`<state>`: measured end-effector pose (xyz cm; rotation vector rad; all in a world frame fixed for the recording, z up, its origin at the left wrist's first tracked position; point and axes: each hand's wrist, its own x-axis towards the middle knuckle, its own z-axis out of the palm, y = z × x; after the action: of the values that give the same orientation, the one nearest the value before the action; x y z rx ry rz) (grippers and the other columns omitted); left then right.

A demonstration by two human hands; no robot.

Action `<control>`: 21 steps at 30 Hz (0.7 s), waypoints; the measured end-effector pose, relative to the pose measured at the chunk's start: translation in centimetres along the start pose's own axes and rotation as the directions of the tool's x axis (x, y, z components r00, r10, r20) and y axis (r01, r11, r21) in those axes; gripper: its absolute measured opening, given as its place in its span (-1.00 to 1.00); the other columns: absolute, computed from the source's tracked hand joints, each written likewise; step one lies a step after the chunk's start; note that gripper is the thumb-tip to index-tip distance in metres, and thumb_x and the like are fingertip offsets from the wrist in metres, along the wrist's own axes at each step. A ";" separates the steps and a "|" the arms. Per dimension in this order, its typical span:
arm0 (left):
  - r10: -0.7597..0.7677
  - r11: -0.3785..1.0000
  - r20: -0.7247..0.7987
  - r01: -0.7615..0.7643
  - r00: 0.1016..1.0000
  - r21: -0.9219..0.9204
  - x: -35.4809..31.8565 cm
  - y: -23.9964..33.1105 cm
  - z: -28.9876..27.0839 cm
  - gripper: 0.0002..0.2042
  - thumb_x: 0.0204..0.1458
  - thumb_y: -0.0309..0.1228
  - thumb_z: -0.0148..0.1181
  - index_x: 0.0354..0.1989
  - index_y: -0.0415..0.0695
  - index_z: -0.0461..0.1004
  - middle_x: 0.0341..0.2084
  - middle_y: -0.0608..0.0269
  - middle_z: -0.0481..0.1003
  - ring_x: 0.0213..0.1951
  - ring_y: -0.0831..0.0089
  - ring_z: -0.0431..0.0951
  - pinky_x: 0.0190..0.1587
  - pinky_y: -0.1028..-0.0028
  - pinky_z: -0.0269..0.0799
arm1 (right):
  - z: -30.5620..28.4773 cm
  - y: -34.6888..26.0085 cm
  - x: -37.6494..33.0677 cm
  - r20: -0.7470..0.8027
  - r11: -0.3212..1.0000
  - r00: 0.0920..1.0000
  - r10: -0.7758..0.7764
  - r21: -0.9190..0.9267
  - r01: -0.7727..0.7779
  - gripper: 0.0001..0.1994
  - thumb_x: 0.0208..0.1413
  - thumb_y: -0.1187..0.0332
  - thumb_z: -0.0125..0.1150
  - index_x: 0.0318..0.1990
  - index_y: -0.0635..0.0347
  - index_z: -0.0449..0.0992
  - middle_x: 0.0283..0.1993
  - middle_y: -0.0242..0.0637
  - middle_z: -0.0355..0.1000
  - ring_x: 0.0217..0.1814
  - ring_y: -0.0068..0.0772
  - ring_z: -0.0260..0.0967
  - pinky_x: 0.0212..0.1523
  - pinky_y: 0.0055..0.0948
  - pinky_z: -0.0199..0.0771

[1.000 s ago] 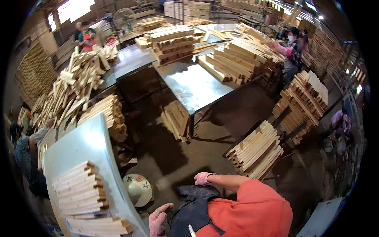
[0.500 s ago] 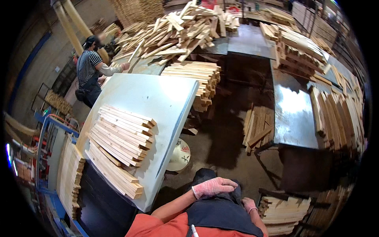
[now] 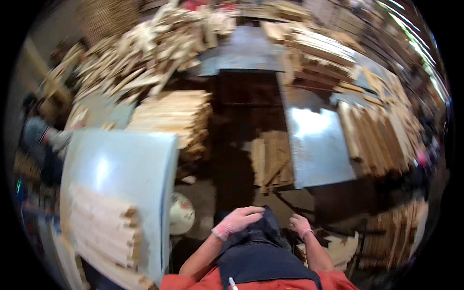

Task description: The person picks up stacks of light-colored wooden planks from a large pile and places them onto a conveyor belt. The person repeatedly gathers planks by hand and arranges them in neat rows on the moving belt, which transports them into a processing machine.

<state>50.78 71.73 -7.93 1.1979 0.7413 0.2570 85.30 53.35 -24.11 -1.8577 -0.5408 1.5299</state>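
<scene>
My left hand (image 3: 239, 222), in a pale pink work glove, hovers over my dark apron with its fingers stretched forward and nothing in them. My right hand (image 3: 301, 225), gloved alike, hangs in the air to the right of my legs, fingers loosely apart and holding nothing visible. Nearest to it is a low stack of pale wooden strips (image 3: 340, 249). To the left of my left hand, a row of wooden strips (image 3: 104, 227) lies on a tilted-looking pale metal-topped table (image 3: 121, 159). The picture is smeared by motion.
Another metal-topped table (image 3: 319, 154) at the right bears brown wooden strips (image 3: 377, 137). Ahead left stand a stack of strips (image 3: 169, 113) and a big loose heap of wood (image 3: 145, 48). A round stool (image 3: 181, 213) is beside the left table. A co-worker (image 3: 41, 140) stands far left.
The view has swung right, so the left table and its strips sit farther left. My right hand has come out beside my legs into fuller view; my left hand stays over my apron.
</scene>
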 end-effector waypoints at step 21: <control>-0.209 0.959 0.131 0.229 0.969 -0.169 23.2 4.5 13.3 -0.51 0.29 -0.25 0.27 0.24 -0.42 0.50 0.07 -0.13 0.63 0.12 0.15 0.66 0.28 0.20 0.52 | -20.5 4.4 5.6 -0.260 0.926 0.965 0.044 -0.352 -0.138 -0.41 0.20 0.03 0.20 0.28 0.23 0.54 0.29 0.06 0.52 0.39 0.06 0.42 0.33 -0.12 0.41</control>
<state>77.34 76.21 -10.52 0.9388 0.7291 0.0704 106.02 49.41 -29.18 -2.3526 -0.6643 1.2881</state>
